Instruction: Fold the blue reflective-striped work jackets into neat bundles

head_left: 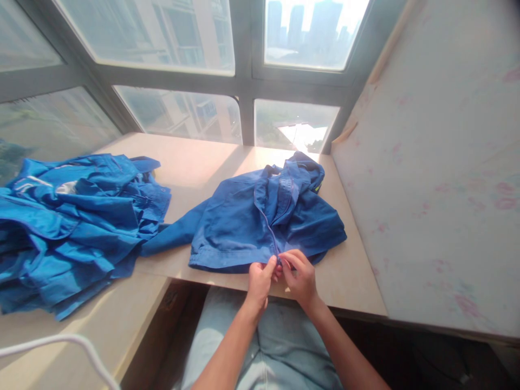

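A blue cloth jacket with a long sleeve [235, 222] lies on the pale, wood-coloured flat surface [190, 162], directly in front of the person, with its collar toward the window and its lower hem near the front edge. The left hand [260, 279] has its grip pressed together, with thumb and fingers pinching the jacket at the lower end of the thin dark front zipper [268, 230]. The right hand [299, 273] is just beside it, and its grip also pinches at this same place; which small part is between its fingertips, I cannot tell. One sleeve of the jacket stretches to the left, where its end meets a crumpled heap of brighter blue clothing [105, 216]. A thick white cable [60, 338] curves at the lower left. Beyond the surface stands the grey-framed glass window [244, 81], and on the right is a whitish wall with faded pink flowers [426, 162].
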`<state>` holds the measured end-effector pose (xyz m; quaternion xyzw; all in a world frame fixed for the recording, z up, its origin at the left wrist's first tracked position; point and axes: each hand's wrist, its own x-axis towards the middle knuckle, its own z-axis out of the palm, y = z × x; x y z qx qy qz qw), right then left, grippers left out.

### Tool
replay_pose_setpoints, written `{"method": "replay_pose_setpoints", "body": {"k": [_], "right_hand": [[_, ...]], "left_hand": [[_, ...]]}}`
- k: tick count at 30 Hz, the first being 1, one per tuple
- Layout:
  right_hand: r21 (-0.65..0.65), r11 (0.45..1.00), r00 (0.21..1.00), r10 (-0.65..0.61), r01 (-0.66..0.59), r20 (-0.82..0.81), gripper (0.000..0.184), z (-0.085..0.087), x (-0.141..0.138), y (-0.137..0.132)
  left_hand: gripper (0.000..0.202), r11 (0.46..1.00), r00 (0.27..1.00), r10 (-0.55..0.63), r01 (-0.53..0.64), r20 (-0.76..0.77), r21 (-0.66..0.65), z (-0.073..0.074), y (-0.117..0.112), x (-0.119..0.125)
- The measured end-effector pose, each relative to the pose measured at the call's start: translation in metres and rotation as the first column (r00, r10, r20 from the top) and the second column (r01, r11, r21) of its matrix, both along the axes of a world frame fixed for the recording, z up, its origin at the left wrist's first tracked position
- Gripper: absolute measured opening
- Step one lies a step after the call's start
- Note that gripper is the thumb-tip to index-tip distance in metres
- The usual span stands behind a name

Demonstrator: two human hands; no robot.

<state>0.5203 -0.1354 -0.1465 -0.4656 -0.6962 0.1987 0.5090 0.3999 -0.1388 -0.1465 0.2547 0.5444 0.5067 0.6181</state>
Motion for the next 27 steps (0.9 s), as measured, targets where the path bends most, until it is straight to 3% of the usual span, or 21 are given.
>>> {"method": "replay_pose_setpoints", "body": {"k": [11,18,22,27], "right_hand": [[0.015,0.985,0.978,0.17,-0.173,0.121,0.008,0.006,0.015,0.009],[0.098,0.991,0.982,0.068,-0.086,0.174,0.015,0.008,0.004,0.003],[0.013,0.993,0.979,0.115,-0.119,0.17,0.019,0.012,0.002,0.005],[-0.051,0.976,0.943,0.218,-0.211,0.25,0.021,0.022,0.007,0.014]], "left_hand": [[0.046,0.998,0.994,-0.057,0.06,-0.097,0.027,-0.001,0.001,-0.011],[0.048,0.997,0.997,-0.041,0.044,-0.059,0.056,0.004,-0.001,-0.01],[0.049,1.0,1.0,0.0,0.001,-0.026,0.03,0.001,-0.007,-0.01],[0.049,0.998,0.993,-0.055,0.058,-0.101,0.03,-0.002,-0.009,-0.014]]}}
